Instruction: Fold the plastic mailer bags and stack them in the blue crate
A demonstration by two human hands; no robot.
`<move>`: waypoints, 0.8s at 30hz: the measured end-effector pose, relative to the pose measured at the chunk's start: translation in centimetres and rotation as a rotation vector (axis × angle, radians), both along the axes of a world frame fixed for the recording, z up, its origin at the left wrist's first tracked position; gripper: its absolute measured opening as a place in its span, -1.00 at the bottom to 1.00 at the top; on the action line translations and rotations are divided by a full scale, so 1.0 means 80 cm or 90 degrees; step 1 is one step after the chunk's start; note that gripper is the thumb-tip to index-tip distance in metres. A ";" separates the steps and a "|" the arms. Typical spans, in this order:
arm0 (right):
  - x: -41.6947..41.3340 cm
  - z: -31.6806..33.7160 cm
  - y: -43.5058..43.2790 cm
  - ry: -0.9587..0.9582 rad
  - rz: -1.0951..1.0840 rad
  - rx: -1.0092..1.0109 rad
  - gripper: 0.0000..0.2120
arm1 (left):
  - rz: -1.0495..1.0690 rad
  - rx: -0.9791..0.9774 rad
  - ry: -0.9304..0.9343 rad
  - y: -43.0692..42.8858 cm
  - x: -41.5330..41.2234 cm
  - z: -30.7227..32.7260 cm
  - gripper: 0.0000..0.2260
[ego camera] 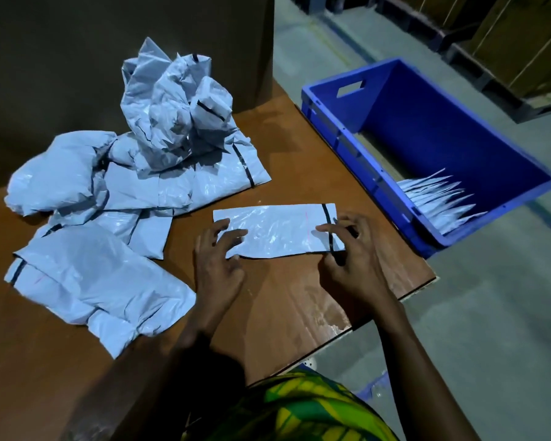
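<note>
A grey plastic mailer bag [279, 229], folded into a long strip with a black band near its right end, lies flat on the brown table [283, 300]. My left hand [218, 265] presses its left end with spread fingers. My right hand [352, 259] pinches its right end at the black band. The blue crate [341, 135] stands on the floor to the right of the table. Several folded mailers [439, 198] lie stacked in its near corner.
A heap of crumpled mailers [172, 116] rises at the back of the table, with flatter ones [96, 281] spread to the left. A dark wall stands behind the table. Grey floor lies beyond the table's right edge, and cardboard boxes [522, 43] stand at the far right.
</note>
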State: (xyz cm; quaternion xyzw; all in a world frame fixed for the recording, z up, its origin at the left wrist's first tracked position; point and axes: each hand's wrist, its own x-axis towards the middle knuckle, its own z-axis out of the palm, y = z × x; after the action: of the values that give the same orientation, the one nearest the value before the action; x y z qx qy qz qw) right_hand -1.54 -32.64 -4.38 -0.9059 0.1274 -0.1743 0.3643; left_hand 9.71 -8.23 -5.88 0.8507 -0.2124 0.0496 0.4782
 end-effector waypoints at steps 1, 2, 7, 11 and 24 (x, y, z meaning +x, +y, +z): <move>0.002 0.001 -0.003 -0.015 -0.008 -0.015 -0.55 | 0.017 -0.011 -0.028 0.002 0.005 0.001 -0.53; 0.004 0.004 -0.007 -0.029 -0.013 -0.039 -0.59 | 0.041 -0.007 -0.059 0.005 0.010 0.004 -0.65; 0.016 0.031 -0.021 -0.114 -0.011 -0.073 -0.79 | 0.106 -0.021 -0.120 0.021 0.020 0.045 -0.96; 0.031 0.066 -0.025 -0.125 -0.086 0.098 -0.91 | 0.198 -0.159 0.106 0.015 0.032 0.087 -0.86; 0.059 0.009 0.004 0.010 -0.008 -0.183 -0.63 | -0.002 0.255 -0.146 -0.041 0.036 0.002 -0.55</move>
State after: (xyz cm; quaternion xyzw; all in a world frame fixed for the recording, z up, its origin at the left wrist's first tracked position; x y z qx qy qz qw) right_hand 3.15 -32.36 -3.66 -0.9494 0.1097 -0.1857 0.2283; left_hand 12.62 -11.51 -5.74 0.9172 -0.2718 0.1021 0.2728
